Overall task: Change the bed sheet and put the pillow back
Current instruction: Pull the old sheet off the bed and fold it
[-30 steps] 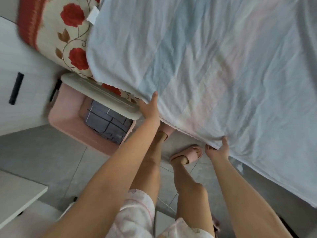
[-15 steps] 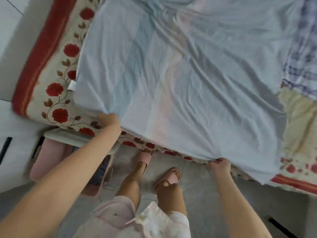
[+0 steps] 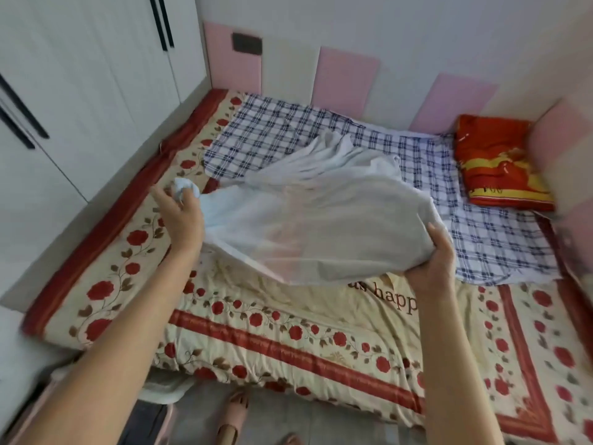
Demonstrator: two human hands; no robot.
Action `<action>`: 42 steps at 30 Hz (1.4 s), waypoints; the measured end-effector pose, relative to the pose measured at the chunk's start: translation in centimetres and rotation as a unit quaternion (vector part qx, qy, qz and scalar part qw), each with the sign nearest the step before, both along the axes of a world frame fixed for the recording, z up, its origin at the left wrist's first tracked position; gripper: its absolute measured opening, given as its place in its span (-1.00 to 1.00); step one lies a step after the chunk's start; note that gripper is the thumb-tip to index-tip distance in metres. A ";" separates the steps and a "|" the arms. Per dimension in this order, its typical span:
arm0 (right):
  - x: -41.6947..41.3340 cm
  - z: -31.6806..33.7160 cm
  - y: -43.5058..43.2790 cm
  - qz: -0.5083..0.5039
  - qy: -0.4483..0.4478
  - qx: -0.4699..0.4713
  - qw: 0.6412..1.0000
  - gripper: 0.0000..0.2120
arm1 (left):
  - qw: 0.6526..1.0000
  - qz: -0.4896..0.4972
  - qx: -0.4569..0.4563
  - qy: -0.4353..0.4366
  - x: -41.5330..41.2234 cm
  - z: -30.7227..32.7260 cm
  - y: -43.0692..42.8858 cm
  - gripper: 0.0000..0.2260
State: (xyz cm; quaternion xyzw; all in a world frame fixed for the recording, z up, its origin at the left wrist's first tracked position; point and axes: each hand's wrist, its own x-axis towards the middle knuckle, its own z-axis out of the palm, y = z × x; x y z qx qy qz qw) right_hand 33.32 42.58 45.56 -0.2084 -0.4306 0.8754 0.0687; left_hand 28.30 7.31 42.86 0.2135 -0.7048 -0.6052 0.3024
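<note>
Asker: Sheet [image 3: 321, 226] question here. The pale sheet is held up, bunched, over the middle of a rose-print quilt [image 3: 256, 335], with its far end lying on a checked sheet [image 3: 288, 136]. One corner is balled up in the left hand [image 3: 184, 216], with the fingers curled round it. The near edge is gripped by the right hand [image 3: 433, 264]. How is this step best done?

Reply: Whether it's being taken off or laid can't really be told, though it looks like it's being gathered up. Either way, both grips should be kept firm. The cloth should be lifted clear first, so the checked sheet isn't dragged along with it. Then the hands can be brought together, so the sheet gets folded into itself and isn't trailed on the floor [image 3: 272, 409].

Asker: And the pillow?

Reply: The red pillow [image 3: 500, 165] is parked in the far right corner against the padded wall [image 3: 346, 72], well apart from the sheet, so nothing needs to be done with it yet. It's probably best left there until the bedding has been smoothed flat, then set back in place.
</note>
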 end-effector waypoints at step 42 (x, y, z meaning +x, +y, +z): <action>20.9 -7.8 -9.9 0.107 -0.313 0.513 0.792 -0.55 | 0.485 -0.512 -0.661 -0.257 20.3 -9.4 -9.8 -0.75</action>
